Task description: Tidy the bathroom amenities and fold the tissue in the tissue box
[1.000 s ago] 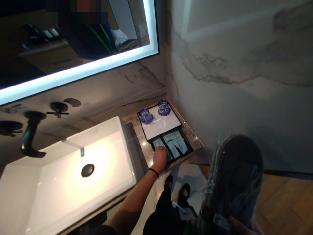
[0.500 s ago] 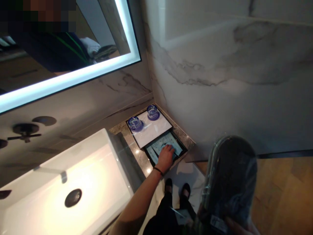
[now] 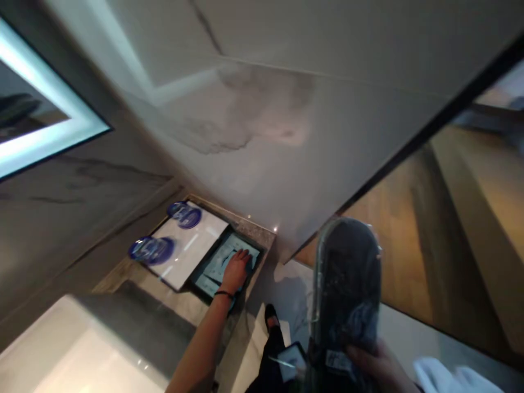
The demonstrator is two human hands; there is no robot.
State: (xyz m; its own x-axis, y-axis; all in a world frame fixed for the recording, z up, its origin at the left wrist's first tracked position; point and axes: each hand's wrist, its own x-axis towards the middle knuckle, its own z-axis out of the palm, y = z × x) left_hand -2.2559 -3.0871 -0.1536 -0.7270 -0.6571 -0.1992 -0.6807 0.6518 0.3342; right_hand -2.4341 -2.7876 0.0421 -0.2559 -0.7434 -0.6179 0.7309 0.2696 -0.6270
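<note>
The left hand [image 3: 237, 268] is pressing flat, fingers spread, on pale sachets [image 3: 223, 261] in the dark tray [image 3: 200, 287] right of the lidded glasses [image 3: 152, 249], arranging them, while the right hand [image 3: 379, 367] is gripping wrapped slippers [image 3: 346, 289] nearby, needing placement.

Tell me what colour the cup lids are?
Blue; the lids show best in the head view.

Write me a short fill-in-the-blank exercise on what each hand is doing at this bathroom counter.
1. The left hand rests on pale packets in a dark ____.
2. The right hand holds dark slippers wrapped in clear ____.
3. Two blue-lidded glasses stand on a ____ tray.

Missing words: tray; plastic; white
</note>
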